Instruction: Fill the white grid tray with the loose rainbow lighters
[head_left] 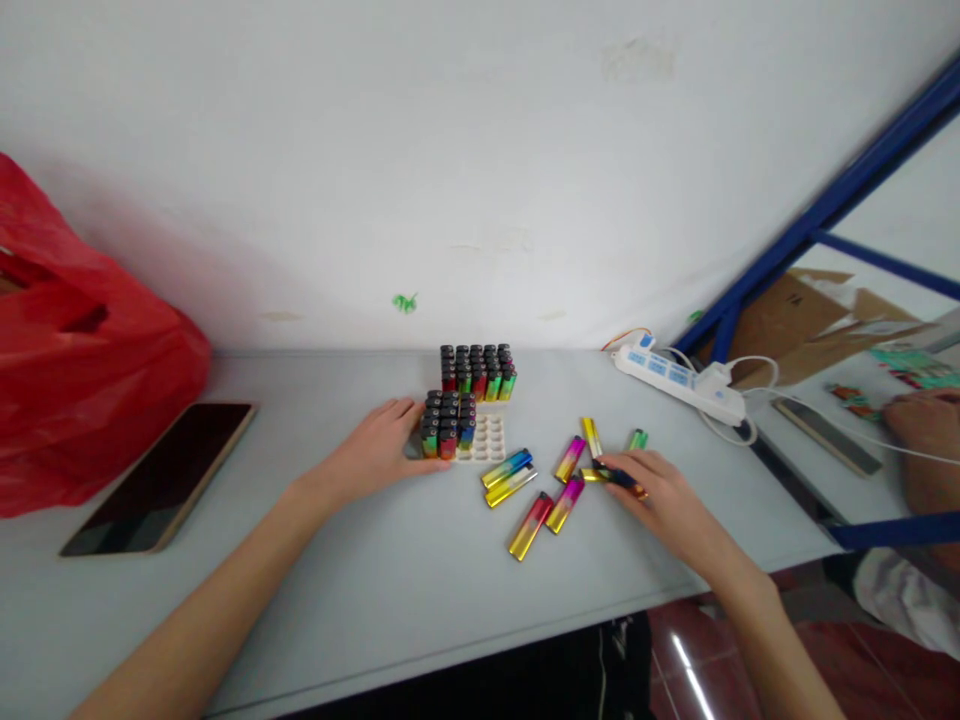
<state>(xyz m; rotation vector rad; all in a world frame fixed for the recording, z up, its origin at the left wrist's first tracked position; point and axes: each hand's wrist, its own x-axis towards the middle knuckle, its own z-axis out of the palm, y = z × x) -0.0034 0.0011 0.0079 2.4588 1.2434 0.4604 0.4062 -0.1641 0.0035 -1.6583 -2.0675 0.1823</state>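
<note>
Okay, left hand (375, 447) is at the left end of the white tray (490, 440); its grip is spread, thumb along the front edge, fingers around the left side, next to the near lighter block (448, 425). Those lighters stand upright, black tops up, filling the tray's left part; bare cells show on its right. Directly behind, toward the wall (480, 150), sits the rear lighter block (478, 372), also upright, black tops up.

Right hand (660, 497) is over the loose lighters, right of the tray. Its grip is pinching a dark-topped lighter (624, 481), orange at one end, partly hidden by the fingers. A yellow lighter (591, 437) lies just behind the fingertips, a green lighter (638, 439) beyond the hand.

Other loose ones, lying flat between the hands: blue-yellow lighter (506, 468) and silver-yellow lighter (511, 487) side by side near the tray; pink-yellow lighter (570, 459) near the right hand; magenta-yellow lighter (565, 505) and red-yellow lighter (530, 527) nearer the front, close together.

All on a grey worktop (360, 590). Far left: phone (161, 480), lying flat, with a red plastic bag (97, 350) behind it. Right: white power strip (679, 382) with cables, next to a blue metal frame (780, 245). Past the frame: cardboard box (795, 315), plus another person's hand (930, 420) at the right edge.
</note>
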